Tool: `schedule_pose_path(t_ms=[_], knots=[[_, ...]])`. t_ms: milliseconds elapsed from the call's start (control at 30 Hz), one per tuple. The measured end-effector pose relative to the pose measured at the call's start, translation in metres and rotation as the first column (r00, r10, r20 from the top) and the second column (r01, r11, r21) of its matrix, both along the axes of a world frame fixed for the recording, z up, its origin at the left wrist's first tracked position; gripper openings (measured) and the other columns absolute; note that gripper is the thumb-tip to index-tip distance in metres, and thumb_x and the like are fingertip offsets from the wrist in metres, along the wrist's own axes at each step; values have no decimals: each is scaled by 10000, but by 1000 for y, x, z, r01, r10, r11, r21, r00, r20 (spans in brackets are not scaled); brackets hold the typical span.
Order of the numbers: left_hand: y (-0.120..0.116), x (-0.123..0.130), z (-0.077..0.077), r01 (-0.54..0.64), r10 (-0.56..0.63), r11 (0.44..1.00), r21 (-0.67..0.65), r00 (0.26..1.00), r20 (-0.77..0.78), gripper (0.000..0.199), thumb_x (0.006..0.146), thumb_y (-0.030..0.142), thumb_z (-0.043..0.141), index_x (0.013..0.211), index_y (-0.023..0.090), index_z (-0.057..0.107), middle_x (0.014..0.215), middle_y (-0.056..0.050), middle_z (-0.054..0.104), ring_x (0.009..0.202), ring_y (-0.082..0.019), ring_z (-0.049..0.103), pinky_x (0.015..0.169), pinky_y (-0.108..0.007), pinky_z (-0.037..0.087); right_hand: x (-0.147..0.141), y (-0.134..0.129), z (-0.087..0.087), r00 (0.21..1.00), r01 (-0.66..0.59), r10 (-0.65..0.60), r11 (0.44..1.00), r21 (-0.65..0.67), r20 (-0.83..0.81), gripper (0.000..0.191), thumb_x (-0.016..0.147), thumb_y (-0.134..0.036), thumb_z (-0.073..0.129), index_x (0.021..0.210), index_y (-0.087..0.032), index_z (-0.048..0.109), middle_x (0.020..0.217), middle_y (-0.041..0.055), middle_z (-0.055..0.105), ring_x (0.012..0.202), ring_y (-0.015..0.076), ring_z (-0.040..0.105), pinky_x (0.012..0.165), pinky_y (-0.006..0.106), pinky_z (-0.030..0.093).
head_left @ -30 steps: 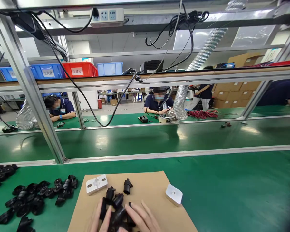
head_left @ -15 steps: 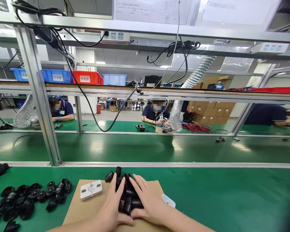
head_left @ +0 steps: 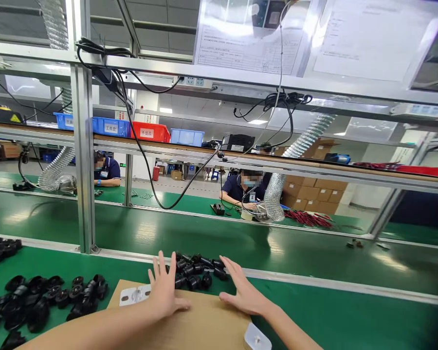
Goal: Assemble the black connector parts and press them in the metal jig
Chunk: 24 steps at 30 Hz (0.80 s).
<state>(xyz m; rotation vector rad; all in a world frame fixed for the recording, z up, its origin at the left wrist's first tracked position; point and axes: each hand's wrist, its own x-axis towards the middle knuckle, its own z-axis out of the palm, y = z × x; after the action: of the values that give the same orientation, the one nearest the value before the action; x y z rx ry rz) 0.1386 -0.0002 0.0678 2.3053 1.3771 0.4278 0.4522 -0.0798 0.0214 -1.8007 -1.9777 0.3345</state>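
Several black cylindrical parts lie in a pile on the green table, just beyond the far edge of a brown board. My left hand is at the left of the pile, fingers spread and holding nothing. On the pile's right side, my right hand is open too, its thumb apart from the fingers. A white block with oval holes lies on the board's left part, partly hidden by my left hand. Another white piece sits at the board's right edge.
More black parts are spread over the green table on the left. A metal post and rail stand beyond. Blue and red bins sit on a shelf. People work at the benches opposite.
The black parts have moved from the board to the green table beyond it. My hands have spread farther apart. The view has tilted and shifted.
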Motion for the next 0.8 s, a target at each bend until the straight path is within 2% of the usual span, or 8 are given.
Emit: schedule_pose_path(t_ms=[100,200,300,433,533,633,800], knots=[[1,10,-10,-55,58,990,-131,998,15,1572,509,425,954,1711,227,-39,1728,-215,-309,1600,-505,-210,1264,-717,71,13,0,-28,997,-1,4,999,43,-77,1103,891,-645,687,1714,-281,48,1780,146,106,1645,336,99,1315,566,209],[9,33,-18,-55,59,986,-155,998,18,1613,450,396,980,1713,244,-13,1737,-216,-294,1604,-497,-212,1266,-707,70,17,11,-44,991,12,1,995,94,-135,1040,932,-684,616,1712,-299,46,1781,139,106,1648,326,112,1315,560,210],[22,53,-23,-7,15,994,-110,998,67,1584,459,445,973,1715,237,31,1744,-188,-294,1606,-458,-244,1288,-659,19,19,26,-45,994,3,5,998,67,-113,1133,863,-735,676,1712,-313,55,1781,151,94,1648,360,100,1302,591,220],[47,72,-29,5,5,997,-83,992,122,1568,449,444,969,1716,225,72,1762,-175,-262,1608,-464,-239,1295,-635,-25,21,50,-43,997,-12,11,1000,-7,-78,1272,752,-763,774,1711,-318,67,1782,164,65,1647,391,67,1295,604,215],[70,84,-33,20,-8,997,-75,988,154,1566,444,428,979,1717,219,90,1784,-175,-199,1638,-438,-158,1323,-553,35,22,71,-47,996,22,-19,999,41,-82,1220,780,-762,742,1708,-326,80,1775,162,106,1640,397,100,1280,613,245],[96,97,-38,46,-30,996,-83,982,189,1561,465,437,979,1717,180,83,1800,-209,-76,1661,-414,-30,1333,-460,112,24,92,-52,993,78,-66,988,135,-96,1075,854,-704,689,1698,-335,135,1750,137,198,1627,382,169,1278,603,272],[127,121,-50,68,-46,994,-88,973,227,1483,549,451,964,1715,163,93,1804,-211,-8,1668,-384,-11,1335,-429,132,35,116,-54,989,130,-114,975,181,-95,958,903,-602,650,1688,-318,180,1726,115,249,1615,357,205,1293,564,265]])
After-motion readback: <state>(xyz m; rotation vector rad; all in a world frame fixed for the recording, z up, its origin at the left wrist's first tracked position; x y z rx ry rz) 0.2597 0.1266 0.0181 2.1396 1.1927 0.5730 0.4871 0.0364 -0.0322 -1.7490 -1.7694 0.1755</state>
